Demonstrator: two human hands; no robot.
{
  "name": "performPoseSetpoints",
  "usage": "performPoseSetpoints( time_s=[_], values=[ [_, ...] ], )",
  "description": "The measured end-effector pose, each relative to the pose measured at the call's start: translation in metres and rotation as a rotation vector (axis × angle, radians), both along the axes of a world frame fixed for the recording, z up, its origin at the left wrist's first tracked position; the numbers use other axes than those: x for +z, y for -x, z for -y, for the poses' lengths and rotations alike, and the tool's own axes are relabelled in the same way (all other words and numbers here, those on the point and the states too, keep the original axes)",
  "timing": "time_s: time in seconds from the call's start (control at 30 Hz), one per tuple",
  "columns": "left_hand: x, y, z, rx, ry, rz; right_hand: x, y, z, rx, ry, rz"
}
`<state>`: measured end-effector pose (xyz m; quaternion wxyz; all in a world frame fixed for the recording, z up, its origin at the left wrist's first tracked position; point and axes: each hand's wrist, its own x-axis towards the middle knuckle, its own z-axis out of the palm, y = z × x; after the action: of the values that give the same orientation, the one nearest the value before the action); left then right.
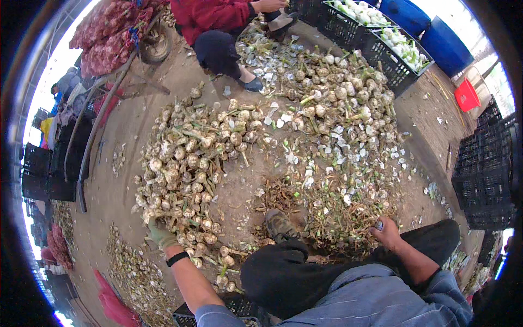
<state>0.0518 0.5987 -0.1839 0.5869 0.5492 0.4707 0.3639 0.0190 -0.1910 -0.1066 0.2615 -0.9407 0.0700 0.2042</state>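
Garlic bulbs with stems and roots still on lie in a long heap on the ground to my left. My left hand, in a pale greenish glove with a black band at the wrist, reaches into the near left edge of this heap. Its fingertips are among the bulbs, so their grip is hidden. Over the trimmings beside my right knee, my bare right hand is closed around a small object with a grey end; the rest of it is hidden in the fist. Cut stems and roots cover the ground between my legs.
Another garlic heap lies ahead, near a crouching person in a red jacket. Black crates of pale bulbs stand far right by blue barrels. Stacked black crates stand right; a cart with red mesh sacks stands far left.
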Motion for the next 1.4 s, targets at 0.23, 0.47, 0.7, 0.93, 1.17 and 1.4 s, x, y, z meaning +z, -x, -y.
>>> performPoseSetpoints(
  time_s=[0.23,0.47,0.7,0.93,1.17,1.4],
  values=[
    [0.178,-0.058,0.212,-0.667,0.459,0.612,0.015,0.001,-0.004,-0.086,-0.245,-0.083],
    [0.266,-0.056,0.377,-1.278,-0.035,0.049,0.128,-0.02,-0.047,0.068,-0.503,0.221],
    [0.315,-0.009,0.476,-1.782,-0.438,-0.019,0.196,0.005,-0.053,0.301,-0.615,0.437],
    [0.265,0.038,0.545,-1.732,-0.137,0.153,0.191,0.04,-0.025,0.358,-0.535,0.475],
    [0.258,0.052,0.572,-1.804,-0.546,0.259,0.169,0.059,-0.004,0.292,-0.39,0.481],
    [0.281,0.065,0.589,-1.861,-0.288,-0.041,0.124,0.049,0.009,-0.033,-0.351,0.347]
  ],
)
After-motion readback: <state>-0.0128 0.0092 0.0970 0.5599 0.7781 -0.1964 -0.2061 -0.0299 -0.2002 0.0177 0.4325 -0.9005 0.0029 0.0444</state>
